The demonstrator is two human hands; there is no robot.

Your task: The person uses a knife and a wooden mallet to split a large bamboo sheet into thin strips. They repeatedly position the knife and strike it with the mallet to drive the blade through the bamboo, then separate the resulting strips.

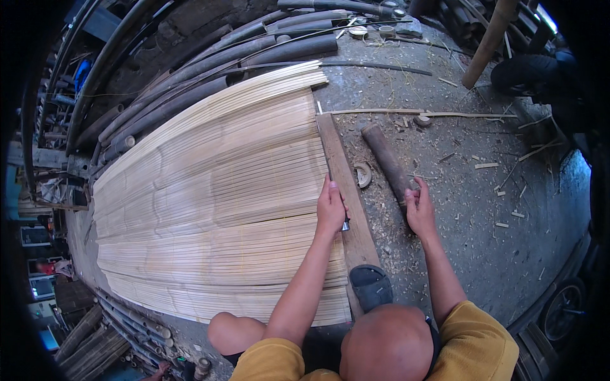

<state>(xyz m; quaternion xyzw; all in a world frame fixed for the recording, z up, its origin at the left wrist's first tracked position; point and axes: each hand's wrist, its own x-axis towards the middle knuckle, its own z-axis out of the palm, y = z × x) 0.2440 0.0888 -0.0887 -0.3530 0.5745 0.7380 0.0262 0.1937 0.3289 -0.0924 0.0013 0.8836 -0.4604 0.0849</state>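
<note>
A wide sheet of pale bamboo slats (190, 184) lies on the floor to my left, its slats side by side. A brown wooden plank (356, 216) lies along its right edge. My left hand (331, 209) is closed around a slim dark-handled tool with a shiny metal end (345, 225), over the line where sheet and plank meet. The rest of that tool is mostly hidden by my fingers. My right hand (420, 209) is wrapped round the near end of a short, thick bamboo length (385, 155), which slants away to the far left.
My slippered foot (370, 287) rests by the plank's near end. Bamboo poles (279, 51) are stacked beyond the sheet. Shavings and offcuts litter the concrete floor (470, 209). A bamboo ring (363, 174) lies beside the plank; an upright post (489, 44) and wheel (562, 308) stand right.
</note>
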